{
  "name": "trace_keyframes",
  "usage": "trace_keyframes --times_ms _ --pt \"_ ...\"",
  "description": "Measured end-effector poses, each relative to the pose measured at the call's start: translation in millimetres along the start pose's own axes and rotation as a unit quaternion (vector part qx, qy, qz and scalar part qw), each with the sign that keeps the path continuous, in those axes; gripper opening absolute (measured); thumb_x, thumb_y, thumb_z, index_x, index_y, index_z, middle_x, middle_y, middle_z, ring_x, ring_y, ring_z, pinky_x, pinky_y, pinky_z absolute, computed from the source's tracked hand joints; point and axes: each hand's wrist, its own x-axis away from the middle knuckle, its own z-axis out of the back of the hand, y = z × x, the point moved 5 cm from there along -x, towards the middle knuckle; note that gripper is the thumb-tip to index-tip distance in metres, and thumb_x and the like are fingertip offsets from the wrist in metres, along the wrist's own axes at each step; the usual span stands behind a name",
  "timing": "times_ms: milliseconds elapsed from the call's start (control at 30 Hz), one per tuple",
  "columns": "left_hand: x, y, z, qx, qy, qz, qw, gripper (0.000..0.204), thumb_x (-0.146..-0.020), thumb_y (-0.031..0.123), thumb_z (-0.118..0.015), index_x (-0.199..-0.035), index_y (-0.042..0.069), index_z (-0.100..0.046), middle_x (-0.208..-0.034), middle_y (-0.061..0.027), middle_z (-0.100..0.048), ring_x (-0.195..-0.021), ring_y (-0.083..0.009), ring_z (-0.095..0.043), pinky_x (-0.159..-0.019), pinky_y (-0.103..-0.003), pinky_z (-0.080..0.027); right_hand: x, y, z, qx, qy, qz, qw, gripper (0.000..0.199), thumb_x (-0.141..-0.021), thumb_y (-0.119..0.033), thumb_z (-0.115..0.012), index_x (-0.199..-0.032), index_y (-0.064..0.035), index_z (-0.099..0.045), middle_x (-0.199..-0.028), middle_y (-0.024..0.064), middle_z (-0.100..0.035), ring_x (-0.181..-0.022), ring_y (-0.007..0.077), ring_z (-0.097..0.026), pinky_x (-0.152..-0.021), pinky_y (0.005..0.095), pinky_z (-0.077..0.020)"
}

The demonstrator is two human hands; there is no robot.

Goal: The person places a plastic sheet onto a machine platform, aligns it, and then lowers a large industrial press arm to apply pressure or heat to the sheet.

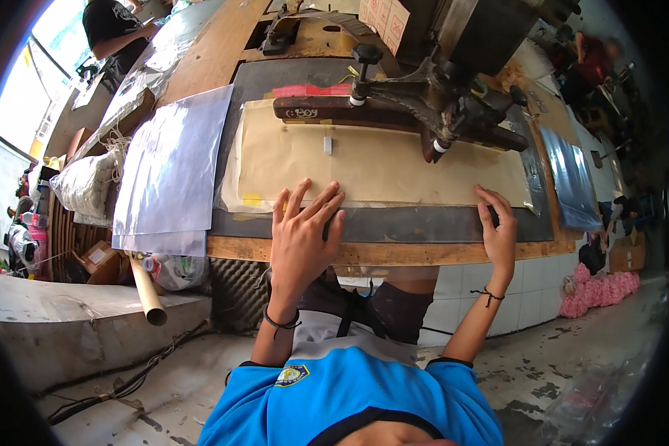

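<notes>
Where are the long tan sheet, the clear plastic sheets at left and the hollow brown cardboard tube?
Long tan sheet [401,171], head view: its middle.
Clear plastic sheets at left [171,167], head view: the top sheet's middle.
Hollow brown cardboard tube [146,288], head view: its outer side.

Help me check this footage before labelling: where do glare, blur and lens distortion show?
In the head view, glare streaks the clear plastic sheets at left and the bluish sheets at right; also in the head view, the table's front edge bows, the person in dark red looks soft, yet the left hand and right hand appear reasonably sharp.
</notes>
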Motion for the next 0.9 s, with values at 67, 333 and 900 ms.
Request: trace_keyframes --times_ms 67,333,900 --pt "-1.4 0.7 -0.3 -0.002 0.002 -0.002 1.0 0.03 -0.099 0.022 -0.063 -0.123 0.014 -0.077 -0.136 -0.0008 -0.07 -0.14 -0.0317 -0.052 -0.122 -0.05 -0.029 0.7 3.2 0.6 -0.017 0.006 -0.008 1.0 0.03 -0.104 -0.026 -0.064 -0.126 -0.0066 -0.072 -0.127 0.0092 -0.072 -0.124 0.0273 -0.063 -0.108 0.0394 -0.0472" --pt "-0.4 -0.3 -2.3 -0.012 0.008 -0.004 1.0 0.027 -0.097 0.021 -0.065 -0.12 0.013 -0.077 -0.135 -0.0004 -0.071 -0.138 -0.0311 -0.054 -0.121 -0.05 -0.031 1.5 4.7 -1.4 -0.009 0.007 -0.012 1.0 0.03 -0.104 -0.027 -0.065 -0.125 -0.0063 -0.073 -0.127 0.009 -0.072 -0.123 0.0278 -0.063 -0.107 0.0395 -0.0479" --pt "-1.4 1.8 0.2 -0.013 0.001 -0.006 1.0 0.028 -0.097 0.019 -0.066 -0.122 0.013 -0.076 -0.136 -0.0008 -0.07 -0.139 -0.0328 -0.053 -0.121 -0.052 -0.031 0.9 0.7 -0.6 0.01 -0.001 0.009 1.0 0.031 -0.104 -0.026 -0.064 -0.125 -0.0043 -0.072 -0.131 0.0097 -0.071 -0.126 0.0278 -0.062 -0.109 0.0391 -0.0464"
